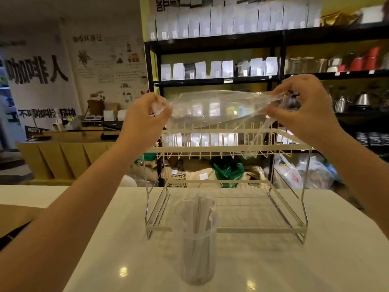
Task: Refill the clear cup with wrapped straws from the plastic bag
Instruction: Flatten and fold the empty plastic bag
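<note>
Clear cup [199, 258] on white counter [273, 266], in front of wire rack [227, 207], packed with wrapped straws [200, 213] (count unreadable). One plastic bag [212, 106] stretched between left hand [147, 114] and right hand [303, 106], both pinched closed on its ends. Bag looks empty: refill likely done; next, discard bag.

We see everything through a single head-worn wide-angle camera, facing forward and slightly down across the white counter [273, 260]. It sits close, so our forearms fill the foreground while the black shelving [282, 60] stands farther back, its lines bowed.
</note>
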